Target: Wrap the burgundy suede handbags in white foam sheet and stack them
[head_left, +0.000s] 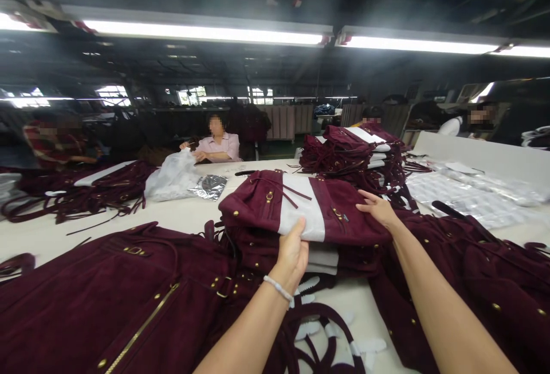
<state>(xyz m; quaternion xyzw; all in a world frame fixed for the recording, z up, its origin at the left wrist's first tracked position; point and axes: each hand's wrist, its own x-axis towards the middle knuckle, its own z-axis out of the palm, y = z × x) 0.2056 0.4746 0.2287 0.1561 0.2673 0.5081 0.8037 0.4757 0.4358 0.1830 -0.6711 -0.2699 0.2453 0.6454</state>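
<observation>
A folded maroon suede jacket with a white card insert and brass studs lies on top of a small stack in front of me. My left hand grips its near edge, thumb on top and fingers tucked underneath. My right hand rests flat on the jacket's right side, fingers stretched out. A bead bracelet circles my left wrist. An unfolded maroon jacket with a gold zipper spreads across the table at near left, and another maroon garment lies under my right arm.
A taller stack of folded maroon jackets stands behind. A clear plastic bag lies at the left rear, where a seated person in a pink shirt handles it. Flat plastic bags cover the table at right. More people sit far left and right.
</observation>
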